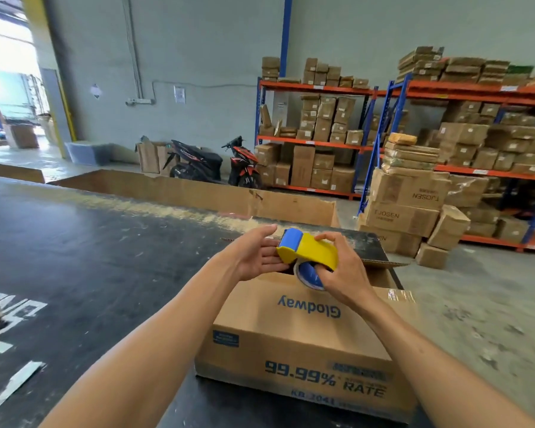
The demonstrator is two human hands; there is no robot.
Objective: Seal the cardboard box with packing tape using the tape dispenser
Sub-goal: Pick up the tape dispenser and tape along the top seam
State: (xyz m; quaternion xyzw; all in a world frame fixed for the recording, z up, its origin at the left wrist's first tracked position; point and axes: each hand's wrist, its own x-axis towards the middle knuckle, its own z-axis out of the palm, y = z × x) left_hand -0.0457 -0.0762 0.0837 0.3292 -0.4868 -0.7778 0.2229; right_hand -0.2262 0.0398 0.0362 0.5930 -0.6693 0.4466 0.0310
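Tape dispenser: yellow and blue, held above far edge of cardboard box; right hand grasping its handle; left hand released, fingers straight, touching its front; box resting on black desk, corner.

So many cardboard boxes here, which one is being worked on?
The Glodway box on the black table, directly beneath both hands and the yellow tape dispenser. The other boxes sit on shelves or the floor.
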